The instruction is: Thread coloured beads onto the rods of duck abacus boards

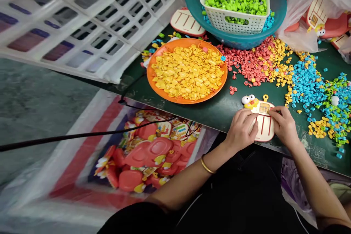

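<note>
A cream plastic toy (263, 128) with red slots, a small picture window and a yellow loop on top lies flat near the table's front edge. Bulging white eyes and a yellow beak (250, 101) stick out from its upper left corner. My left hand (241, 128) grips the toy's left side, fingers curled over its face. On the opposite side my right hand (285, 126) is closed, thumb and fingertips pinched at the upper right edge. A speck of red shows at those fingertips; whether it is a loose piece or part of the toy, I cannot tell.
An orange plate (151, 76) of yellow pieces stands left of the toy. Behind sits a teal basin (192, 0) bearing a white basket (233, 20) of green pieces. Red (252, 62) and blue pieces (307, 80) lie heaped rightward. A white crate (109, 69) leans left; red toys (148, 150) fill a sack below.
</note>
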The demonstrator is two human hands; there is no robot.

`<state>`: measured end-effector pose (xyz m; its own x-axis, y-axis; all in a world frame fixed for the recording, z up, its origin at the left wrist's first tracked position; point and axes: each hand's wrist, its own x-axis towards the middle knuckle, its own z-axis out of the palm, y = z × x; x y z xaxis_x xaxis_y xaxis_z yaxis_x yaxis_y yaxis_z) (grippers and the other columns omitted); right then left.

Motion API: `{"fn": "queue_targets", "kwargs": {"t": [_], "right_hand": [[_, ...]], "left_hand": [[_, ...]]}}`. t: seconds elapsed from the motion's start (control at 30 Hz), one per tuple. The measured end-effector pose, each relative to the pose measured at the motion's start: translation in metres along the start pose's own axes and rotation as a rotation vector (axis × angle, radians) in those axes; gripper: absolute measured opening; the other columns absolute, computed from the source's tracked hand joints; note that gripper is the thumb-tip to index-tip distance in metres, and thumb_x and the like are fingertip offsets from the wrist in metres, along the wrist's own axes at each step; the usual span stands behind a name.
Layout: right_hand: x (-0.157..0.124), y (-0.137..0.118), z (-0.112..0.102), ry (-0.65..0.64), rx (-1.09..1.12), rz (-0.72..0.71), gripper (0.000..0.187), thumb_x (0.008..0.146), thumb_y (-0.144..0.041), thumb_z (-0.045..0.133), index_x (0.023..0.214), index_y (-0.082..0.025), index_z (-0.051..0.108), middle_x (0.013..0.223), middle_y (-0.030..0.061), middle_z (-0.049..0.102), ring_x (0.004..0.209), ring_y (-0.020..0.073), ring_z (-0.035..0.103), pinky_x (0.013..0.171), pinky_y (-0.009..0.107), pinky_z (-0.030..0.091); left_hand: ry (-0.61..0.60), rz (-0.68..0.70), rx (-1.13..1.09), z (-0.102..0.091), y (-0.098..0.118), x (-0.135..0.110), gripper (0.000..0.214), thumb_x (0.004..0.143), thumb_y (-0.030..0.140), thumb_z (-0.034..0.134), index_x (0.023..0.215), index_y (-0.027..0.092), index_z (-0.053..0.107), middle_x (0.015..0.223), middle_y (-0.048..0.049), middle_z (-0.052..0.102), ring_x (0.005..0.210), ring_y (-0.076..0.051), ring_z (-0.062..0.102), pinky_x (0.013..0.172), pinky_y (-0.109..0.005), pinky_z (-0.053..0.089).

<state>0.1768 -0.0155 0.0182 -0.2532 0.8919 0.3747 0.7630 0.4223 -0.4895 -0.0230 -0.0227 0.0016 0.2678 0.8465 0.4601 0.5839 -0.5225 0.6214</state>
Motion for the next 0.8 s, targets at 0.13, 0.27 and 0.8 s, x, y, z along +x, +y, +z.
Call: {"fn": "queue_targets", "kwargs": {"t": [0.13,0.27,0.8], "right_hand": [[-0.001,-0.007,-0.002,-0.036,0.122,0.043,0.024,0.095,-0.016,0.050,0.103,-0.025,0.071,0.096,0.0053,0.062,0.091,0.0182,0.063,0.080,0.033,0.055],[0.005,-0.006,-0.004,0.054,-0.024,0.132,0.024,0.095,-0.026,0.056,0.115,-0.023,0.069,0.101,0.0087,0.060,0.089,0.0205,0.060,0.077,0.036,0.055],[0.010,-0.004,0.008,-0.024,-0.167,0.088,0.027,0.099,-0.026,0.048,0.115,-0.024,0.070,0.097,0.0092,0.062,0.091,0.0224,0.057,0.081,0.038,0.053]], "left_hand": [[-0.102,0.061,0.002,-0.005,-0.003,0.002,0.029,0.095,0.023,0.049,0.118,0.014,0.064,0.107,-0.0124,0.061,0.105,-0.025,0.056,0.097,-0.042,0.049],[-0.093,0.011,0.075,-0.005,-0.002,0.001,0.034,0.090,0.024,0.051,0.119,0.014,0.064,0.114,-0.0148,0.059,0.108,-0.029,0.053,0.092,-0.044,0.047],[0.044,-0.069,0.131,-0.009,-0.003,-0.006,0.022,0.091,0.028,0.059,0.109,0.016,0.064,0.107,-0.0112,0.069,0.107,-0.027,0.060,0.093,-0.043,0.048]]}}
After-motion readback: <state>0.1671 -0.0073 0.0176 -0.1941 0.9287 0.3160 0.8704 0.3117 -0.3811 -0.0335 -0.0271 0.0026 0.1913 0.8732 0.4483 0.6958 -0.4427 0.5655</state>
